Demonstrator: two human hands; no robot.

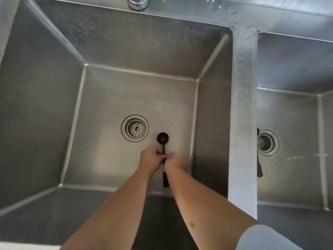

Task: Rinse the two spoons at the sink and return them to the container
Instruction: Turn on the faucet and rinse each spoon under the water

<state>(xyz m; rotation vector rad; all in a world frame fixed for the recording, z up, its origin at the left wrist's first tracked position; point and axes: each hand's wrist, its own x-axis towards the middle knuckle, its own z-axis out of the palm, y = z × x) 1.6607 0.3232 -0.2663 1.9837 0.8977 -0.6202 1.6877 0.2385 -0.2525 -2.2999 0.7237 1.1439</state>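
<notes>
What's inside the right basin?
The right basin holds its drain and a black spoon along its left wall. The divider covers most of the spoon's bowl; no container shows.

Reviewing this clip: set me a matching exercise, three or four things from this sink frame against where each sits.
Things:
1. black spoon
2. second spoon
3. food scraps
4. faucet base

Places:
A. in the left basin's drain strainer
B. right basin, partly hidden by the divider
C. held by both hands over the left basin
D. back rim, top of frame

Pairs: 1-C, 2-B, 3-A, 4-D
</notes>
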